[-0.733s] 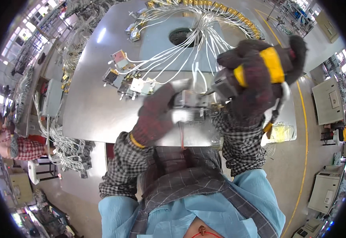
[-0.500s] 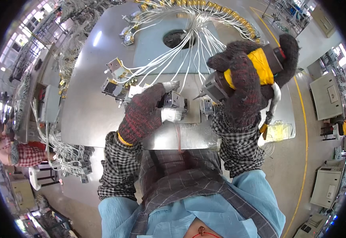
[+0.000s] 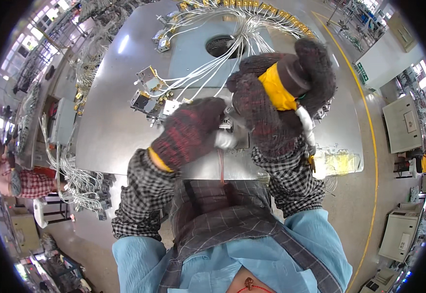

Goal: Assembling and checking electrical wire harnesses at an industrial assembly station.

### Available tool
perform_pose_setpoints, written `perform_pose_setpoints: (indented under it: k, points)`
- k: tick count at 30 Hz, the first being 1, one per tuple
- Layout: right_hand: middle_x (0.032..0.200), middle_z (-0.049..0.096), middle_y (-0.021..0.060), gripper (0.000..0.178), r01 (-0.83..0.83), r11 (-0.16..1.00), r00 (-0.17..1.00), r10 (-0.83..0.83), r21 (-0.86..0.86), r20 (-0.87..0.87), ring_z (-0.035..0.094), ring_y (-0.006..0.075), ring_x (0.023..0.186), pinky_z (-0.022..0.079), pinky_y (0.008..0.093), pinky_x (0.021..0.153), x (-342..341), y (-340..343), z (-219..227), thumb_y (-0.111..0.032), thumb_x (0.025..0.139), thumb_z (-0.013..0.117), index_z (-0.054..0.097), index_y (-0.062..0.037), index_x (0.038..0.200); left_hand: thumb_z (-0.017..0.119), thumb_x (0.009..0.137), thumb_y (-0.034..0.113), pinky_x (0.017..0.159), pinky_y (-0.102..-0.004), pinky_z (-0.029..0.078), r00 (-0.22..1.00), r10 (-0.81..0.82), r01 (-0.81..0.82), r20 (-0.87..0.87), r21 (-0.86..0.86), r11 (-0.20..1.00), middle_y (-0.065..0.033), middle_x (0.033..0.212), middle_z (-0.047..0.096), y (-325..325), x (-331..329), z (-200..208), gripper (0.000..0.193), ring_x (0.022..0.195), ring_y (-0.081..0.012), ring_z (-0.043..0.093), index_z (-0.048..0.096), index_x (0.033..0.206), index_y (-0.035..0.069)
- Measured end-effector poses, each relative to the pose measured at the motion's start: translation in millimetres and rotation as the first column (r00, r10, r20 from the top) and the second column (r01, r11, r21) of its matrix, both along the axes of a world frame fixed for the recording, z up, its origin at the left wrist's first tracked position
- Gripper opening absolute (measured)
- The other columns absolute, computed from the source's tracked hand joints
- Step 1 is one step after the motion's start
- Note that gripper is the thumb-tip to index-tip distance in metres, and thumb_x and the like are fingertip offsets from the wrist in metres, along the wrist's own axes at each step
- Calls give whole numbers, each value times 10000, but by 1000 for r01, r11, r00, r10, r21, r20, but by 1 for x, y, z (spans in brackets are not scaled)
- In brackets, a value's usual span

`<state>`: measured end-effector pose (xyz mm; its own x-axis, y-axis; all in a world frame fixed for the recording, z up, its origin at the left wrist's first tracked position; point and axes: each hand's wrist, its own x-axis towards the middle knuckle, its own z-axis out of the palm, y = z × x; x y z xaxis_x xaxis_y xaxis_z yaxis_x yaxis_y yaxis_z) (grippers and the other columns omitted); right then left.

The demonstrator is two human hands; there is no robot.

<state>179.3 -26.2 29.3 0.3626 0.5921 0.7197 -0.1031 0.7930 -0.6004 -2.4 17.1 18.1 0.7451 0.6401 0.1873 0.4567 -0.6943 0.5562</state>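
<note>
My left hand (image 3: 188,131), in a dark red-and-black knitted glove with silver-taped fingertips, is closed around a small metal block (image 3: 226,125) near the table's front edge. Only a little of the block shows between the hands. My right hand (image 3: 259,105), gloved alike, grips a dark power screwdriver (image 3: 293,75) wrapped in yellow tape. The tool's nose points down-left at the block; its tip is hidden, so contact cannot be told. Left of my left hand lie several metal blocks (image 3: 144,101) attached to white cables (image 3: 193,78).
The metal worktable (image 3: 108,139) carries a grey-blue plate (image 3: 181,61) with a round dark hole (image 3: 218,46). Brass-coloured connectors (image 3: 252,7) line its far edge. A clear yellowish packet (image 3: 342,162) lies at the right corner. Another person (image 3: 32,183) sits far left beside bundled cables (image 3: 83,193).
My right hand has brought the screwdriver left, over the block. My left hand has shifted slightly right, still holding the block, which is now mostly covered.
</note>
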Motion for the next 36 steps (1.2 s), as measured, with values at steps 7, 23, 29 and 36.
perform_pose_setpoints:
  k: [7,23,29,36]
  points:
    - [1271,622,158,693,79,990,989,-93,120,115,672,222,1075,611,376,891,4,5,-1,4,897,765,420,-69,1493,831,742,155,1128,-523,398,922,261,-61,-287,558,828,-121,1205,686,32,-48,-13,600,1260,-345,573,638,1309,126]
    - [1307,614,176,702,82,990,957,-47,-113,286,690,299,1084,619,419,914,16,-5,-25,-108,947,742,374,-127,1544,743,951,242,973,-362,558,656,329,262,679,-614,745,-129,1305,644,12,-38,-25,617,1162,-208,648,513,1458,-22]
    - [1174,658,159,780,277,960,904,-278,50,326,729,250,855,643,376,682,2,-2,14,-28,925,694,267,-137,1568,855,860,201,890,-349,591,743,47,157,668,-242,958,-107,1196,696,0,-20,-32,646,1037,-186,701,577,1415,22]
    - [965,693,214,849,352,936,925,-346,14,-155,715,278,673,638,393,592,20,-8,33,-26,893,689,209,-157,1582,843,853,269,885,-365,586,928,65,40,368,-270,962,-126,1144,735,0,8,-27,624,983,-241,730,619,1389,43]
